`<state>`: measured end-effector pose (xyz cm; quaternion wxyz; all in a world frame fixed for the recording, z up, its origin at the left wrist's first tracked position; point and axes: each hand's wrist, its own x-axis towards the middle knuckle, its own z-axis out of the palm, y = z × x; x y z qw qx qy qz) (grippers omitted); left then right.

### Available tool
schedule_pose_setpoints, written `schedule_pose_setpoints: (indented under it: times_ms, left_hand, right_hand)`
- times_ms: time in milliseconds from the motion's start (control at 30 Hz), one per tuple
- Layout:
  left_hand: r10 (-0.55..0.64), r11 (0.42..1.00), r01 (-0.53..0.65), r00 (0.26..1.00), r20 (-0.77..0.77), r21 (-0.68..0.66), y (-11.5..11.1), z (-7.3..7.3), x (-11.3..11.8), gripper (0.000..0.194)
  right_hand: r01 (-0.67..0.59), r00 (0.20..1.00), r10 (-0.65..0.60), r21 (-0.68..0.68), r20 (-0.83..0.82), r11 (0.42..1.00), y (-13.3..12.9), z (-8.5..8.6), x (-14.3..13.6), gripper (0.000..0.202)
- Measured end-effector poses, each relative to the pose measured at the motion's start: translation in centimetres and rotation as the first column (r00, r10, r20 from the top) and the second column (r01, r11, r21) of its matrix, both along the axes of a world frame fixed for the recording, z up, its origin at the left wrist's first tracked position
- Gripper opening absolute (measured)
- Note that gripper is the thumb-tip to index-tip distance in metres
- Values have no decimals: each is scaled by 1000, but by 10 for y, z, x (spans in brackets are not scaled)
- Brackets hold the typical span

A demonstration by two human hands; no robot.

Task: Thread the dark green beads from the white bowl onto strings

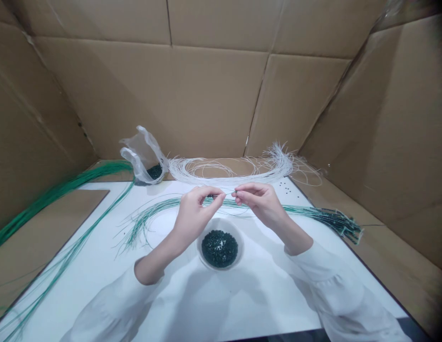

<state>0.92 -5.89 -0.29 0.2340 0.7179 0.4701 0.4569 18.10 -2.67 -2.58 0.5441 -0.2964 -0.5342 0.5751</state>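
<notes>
Both my hands are raised above a white bowl (241,244) filled with small dark green beads (220,249). My left hand (196,209) pinches a thin strand (228,193) between thumb and forefinger, and a few dark beads (211,195) show on it inside the grip. Facing it, my right hand (259,202) is closed in a pinch on what looks like one small dark bead (236,192) at the other end of the strand. Behind the hands lies a bundle of green strands (164,205), its right end strung with dark beads (340,222).
A clear plastic bag (138,159) of dark beads stands at the back left. White strands (228,179) lie coiled along the back. Long green strands (74,180) run down the left side. Loose beads (287,191) dot the white table (221,313). Cardboard walls (206,95) enclose the table.
</notes>
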Motion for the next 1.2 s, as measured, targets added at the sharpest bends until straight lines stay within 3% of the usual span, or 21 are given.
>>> schedule_pose_setpoints:
  times_ms: [200, 700, 867, 1000, 1200]
  left_hand:
    - [38, 998, -35, 997, -65, 53, -1, 0, 0, 13]
    - [61, 990, -45, 991, -122, 133, -1, 1, 0, 14]
    - [68, 989, -49, 988, -135, 141, -2, 0, 0, 13]
    - [70, 988, -49, 987, -142, 148, -2, 1, 0, 13]
    - [78, 986, -53, 985, -156, 156, -2, 1, 0, 13]
  right_hand:
    - [94, 973, -127, 172, 192, 981, -2, 1, 3, 9]
    - [99, 955, -150, 199, 258, 975, -4, 5, 3, 11]
    - [118, 948, -188, 266, 257, 957, -3, 2, 3, 16]
    - [112, 922, -219, 321, 320, 940, -3, 2, 3, 7]
    - [108, 938, -194, 291, 288, 951, -5, 4, 3, 7]
